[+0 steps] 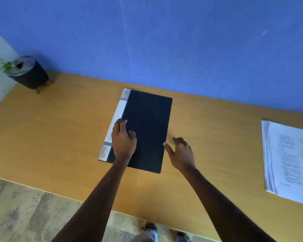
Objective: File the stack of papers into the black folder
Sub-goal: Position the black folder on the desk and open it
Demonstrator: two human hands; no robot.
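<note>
The black folder (148, 123) lies closed in the middle of the wooden table, its white and grey labelled spine on the left. My left hand (123, 142) rests flat on the cover near the spine, fingers spread. At the folder's right edge my right hand (181, 154) hovers, fingers apart, with the thumb tip touching that edge. The stack of printed papers (290, 161) sits far to the right, partly cut off by the frame edge, well apart from both hands.
A dark pot with a small green plant (27, 72) stands at the table's back left corner. The wooden table (59, 130) runs along a blue wall. Its near edge borders a stone-patterned floor, where my feet show.
</note>
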